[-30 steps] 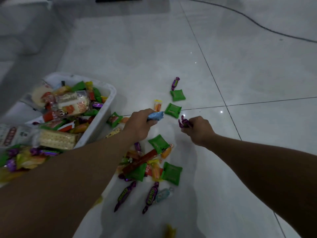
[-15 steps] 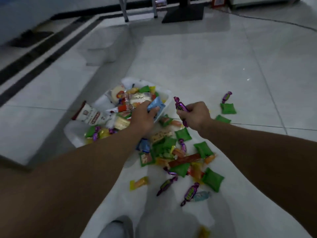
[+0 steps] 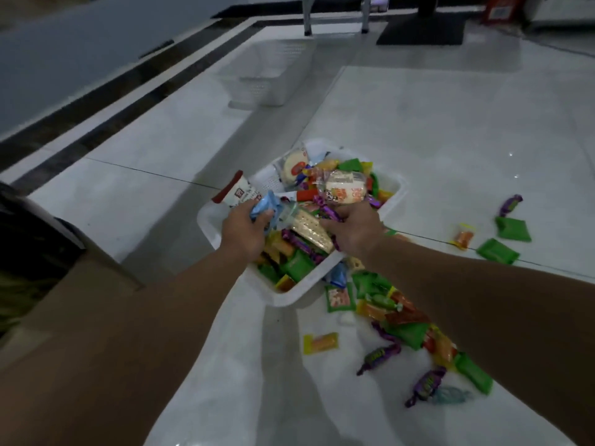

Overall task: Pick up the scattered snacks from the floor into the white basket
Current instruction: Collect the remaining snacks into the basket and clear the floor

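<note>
A white basket [image 3: 211, 220] heaped with snacks sits on the pale tile floor. Both hands hover over it. My left hand [image 3: 243, 231] grips a light blue snack packet [image 3: 264, 208] above the basket's left side. My right hand [image 3: 357, 231] holds a purple wrapped candy [image 3: 326, 210] over the basket's middle. Scattered snacks lie on the floor right of the basket: green packets [image 3: 497, 251], purple candies [image 3: 425, 385], a yellow-orange packet [image 3: 321, 343] and an orange stick pile [image 3: 405, 312], partly hidden under my right forearm.
A second, empty white basket [image 3: 273, 72] stands farther back. Metal legs [image 3: 307, 14] and a dark base plate [image 3: 421, 29] are at the far edge. A dark band in the floor [image 3: 96, 101] runs diagonally at left. A brown box [image 3: 80, 284] sits near left.
Both hands rose from the floor pile and moved left over the basket, carrying the blue packet and the purple candy. The view swung up and left.
</note>
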`<action>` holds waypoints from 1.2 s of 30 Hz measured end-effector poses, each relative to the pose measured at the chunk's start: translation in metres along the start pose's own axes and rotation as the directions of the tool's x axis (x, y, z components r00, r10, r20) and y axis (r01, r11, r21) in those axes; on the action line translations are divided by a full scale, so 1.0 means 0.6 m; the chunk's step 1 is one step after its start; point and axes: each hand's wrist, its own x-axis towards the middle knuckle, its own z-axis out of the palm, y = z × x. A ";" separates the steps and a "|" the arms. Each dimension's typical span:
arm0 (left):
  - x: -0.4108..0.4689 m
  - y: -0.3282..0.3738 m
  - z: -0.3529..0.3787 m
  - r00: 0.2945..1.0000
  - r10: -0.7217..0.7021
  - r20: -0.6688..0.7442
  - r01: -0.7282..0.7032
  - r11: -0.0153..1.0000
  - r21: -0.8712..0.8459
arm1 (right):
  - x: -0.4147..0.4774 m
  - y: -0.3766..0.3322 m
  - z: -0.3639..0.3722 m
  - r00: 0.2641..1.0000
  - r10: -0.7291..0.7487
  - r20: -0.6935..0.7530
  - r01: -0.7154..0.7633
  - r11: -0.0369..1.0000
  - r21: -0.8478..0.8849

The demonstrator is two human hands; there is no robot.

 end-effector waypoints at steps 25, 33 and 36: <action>-0.001 -0.053 -0.044 0.986 0.105 0.131 -0.140 0.944 0.299 | -0.031 -0.009 0.073 0.962 -0.257 0.095 0.271 0.850 -0.451; -0.031 0.019 -0.012 0.947 0.229 0.224 -0.298 0.886 0.356 | -0.065 0.028 -0.046 0.974 -0.215 0.075 0.218 0.788 -0.576; -0.038 0.054 0.025 0.927 0.255 0.274 -0.341 0.878 0.336 | -0.082 0.055 -0.101 0.978 -0.206 0.034 0.184 0.774 -0.606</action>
